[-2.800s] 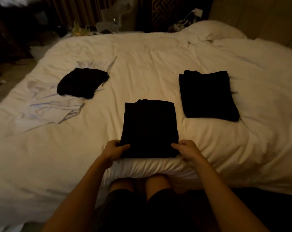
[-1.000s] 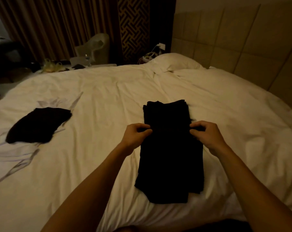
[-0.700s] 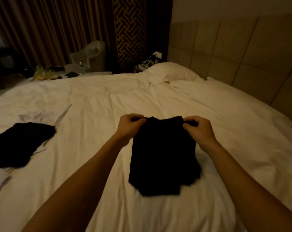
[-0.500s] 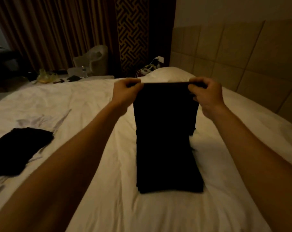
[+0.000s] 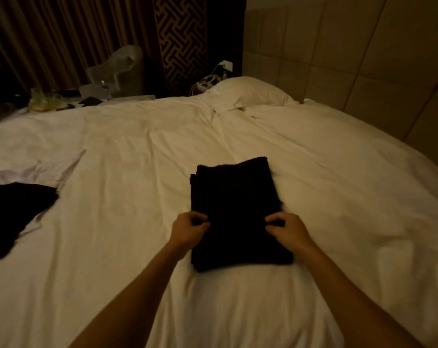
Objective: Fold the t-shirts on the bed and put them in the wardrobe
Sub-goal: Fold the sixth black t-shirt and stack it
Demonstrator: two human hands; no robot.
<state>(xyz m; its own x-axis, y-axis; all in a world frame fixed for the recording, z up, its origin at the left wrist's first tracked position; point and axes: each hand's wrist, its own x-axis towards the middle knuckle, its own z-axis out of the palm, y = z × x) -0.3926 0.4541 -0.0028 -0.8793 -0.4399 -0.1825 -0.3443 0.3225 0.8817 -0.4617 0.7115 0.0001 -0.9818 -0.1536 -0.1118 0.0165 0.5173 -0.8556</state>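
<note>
A folded black t-shirt bundle (image 5: 234,197) lies flat in the middle of the white bed (image 5: 137,146). My left hand (image 5: 190,231) pinches the left side of its upper folded layer with curled fingers. My right hand (image 5: 287,229) pinches the right side the same way. Both hands sit about halfway down the bundle, with the near part of it between my wrists. At the left edge, a second black t-shirt (image 5: 14,212) lies on a white garment (image 5: 40,169) spread on the bed.
A white pillow (image 5: 248,94) lies at the head of the bed by the padded headboard (image 5: 338,59). Beyond the far side stand a cluttered low surface (image 5: 62,99), a plastic bag (image 5: 120,69) and brown curtains (image 5: 50,38).
Half a second ago both hands held the far edge of the black t-shirt lifted up. They have brought it down towards me, so the bundle now lies folded over and shorter.
</note>
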